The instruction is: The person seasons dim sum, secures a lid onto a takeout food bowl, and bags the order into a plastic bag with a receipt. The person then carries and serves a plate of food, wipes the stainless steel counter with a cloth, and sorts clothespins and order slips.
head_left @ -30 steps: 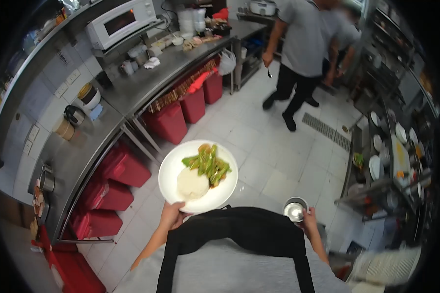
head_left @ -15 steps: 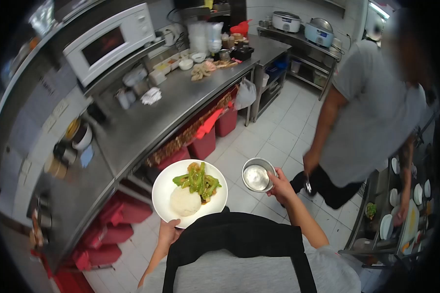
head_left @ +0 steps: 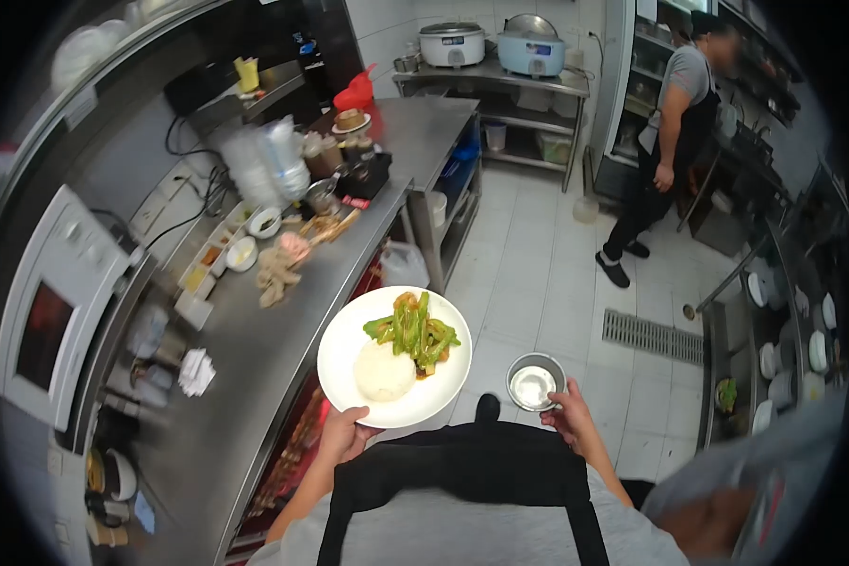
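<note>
My left hand [head_left: 347, 436] grips the near rim of a white plate [head_left: 344, 330], thumb on top and fingers underneath. On the plate lie a rounded mound of white rice [head_left: 384, 371] and, beside it, green vegetables with brown pieces in sauce [head_left: 419, 333]. My right hand [head_left: 568, 412] is closed on the side of a small round metal bowl [head_left: 536, 381], whose inside shows a shiny bottom. Plate and bowl are held apart in front of my black apron [head_left: 462, 462], above the floor.
A steel counter [head_left: 208, 424] runs along the left, carrying a cloth [head_left: 275, 275], small bowls and bottles. Rice cookers [head_left: 451, 44] stand on a shelf at the back. One person [head_left: 674, 123] stands at the back right; another person's grey sleeve [head_left: 726, 472] is close at lower right. A floor drain [head_left: 653, 338] lies ahead.
My view has moved forward along the counter, with plate and bowl still in my hands. The nearby person has passed to the lower right edge. A person at the back right is now visible.
</note>
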`<state>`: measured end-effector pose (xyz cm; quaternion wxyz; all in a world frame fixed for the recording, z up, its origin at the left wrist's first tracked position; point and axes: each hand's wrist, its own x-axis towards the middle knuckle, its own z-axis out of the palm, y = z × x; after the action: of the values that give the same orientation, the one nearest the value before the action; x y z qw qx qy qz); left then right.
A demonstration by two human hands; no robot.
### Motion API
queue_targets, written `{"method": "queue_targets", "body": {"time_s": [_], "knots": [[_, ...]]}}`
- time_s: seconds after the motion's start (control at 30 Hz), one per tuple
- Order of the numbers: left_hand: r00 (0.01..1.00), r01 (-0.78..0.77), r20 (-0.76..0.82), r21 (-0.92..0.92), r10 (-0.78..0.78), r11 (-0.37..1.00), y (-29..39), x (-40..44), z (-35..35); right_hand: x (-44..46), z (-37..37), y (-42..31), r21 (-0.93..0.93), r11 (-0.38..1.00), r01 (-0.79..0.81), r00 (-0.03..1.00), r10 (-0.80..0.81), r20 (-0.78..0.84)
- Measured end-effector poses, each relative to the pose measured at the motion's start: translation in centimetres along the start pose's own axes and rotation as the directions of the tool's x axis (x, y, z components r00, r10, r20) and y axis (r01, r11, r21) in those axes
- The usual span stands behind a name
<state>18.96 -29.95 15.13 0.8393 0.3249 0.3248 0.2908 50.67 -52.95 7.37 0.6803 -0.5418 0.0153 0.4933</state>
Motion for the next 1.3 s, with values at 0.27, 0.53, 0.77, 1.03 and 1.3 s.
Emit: {"method": "queue_targets", "body": {"time_s": [0.27, 0.53, 0.77, 1.03, 1.3], "knots": [[1.000, -0.028, -0.010, 0.002, 0.028, 1.000, 1.8, 22.3, 9.0, 19.8, 0.1, -17.7, -0.076, 0.995, 0.057, 0.998, -0.055, 0.026], [0.994, 0.025, -0.109, 0.024, -0.023, 0.999, 4.9, 44.7, 16.2, 39.2, 6.1, -31.9, -0.042, 0.974, 0.224, 0.973, -0.221, 0.069], [1.000, -0.027, -0.014, -0.098, 0.025, 0.995, 7.3, 68.5, 17.8, 57.8, 10.6, -42.2, -0.059, 0.979, 0.193, 0.981, -0.194, 0.002], [0.951, -0.220, -0.268, -0.239, 0.153, 0.946, 10.8, 84.7, 16.1, 77.0, 17.1, -50.3, -0.115, 0.991, 0.074, 0.997, -0.069, 0.044], [0.827, -0.267, -0.528, -0.062, 0.195, 0.962, 13.0, 94.8, 16.9, 105.1, 33.9, -62.8, -0.091, 0.987, 0.132, 0.960, -0.104, 0.259]]}}
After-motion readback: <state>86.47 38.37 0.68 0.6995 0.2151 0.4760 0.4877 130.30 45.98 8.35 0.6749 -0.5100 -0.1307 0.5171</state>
